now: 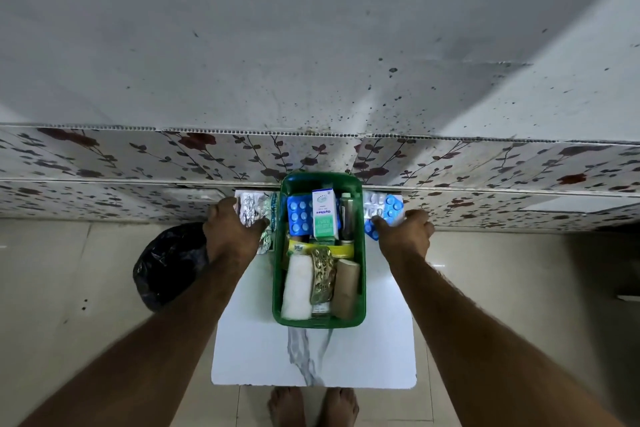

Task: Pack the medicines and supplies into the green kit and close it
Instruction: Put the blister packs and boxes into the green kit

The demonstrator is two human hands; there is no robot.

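Observation:
The green kit (360, 317) stands open in the middle of a small white table (311, 360). Inside lie a blue blister pack (298, 215), a white-and-green medicine box (323, 213), a dark tube (346, 215), a yellow packet (301, 248), a white gauze roll (297, 288), a gold blister strip (322, 276) and a brown bandage roll (346, 288). My left hand (230, 230) rests on silver blister strips (251, 210) left of the kit, fingers closing over them. My right hand (405, 234) lies on blue blister packs (393, 208) right of the kit. No lid is visible.
A black plastic bag (169, 263) sits on the floor left of the table. A floral-patterned wall panel (138, 156) runs just behind the table. My bare feet (311, 406) stand at the table's near edge on a tiled floor.

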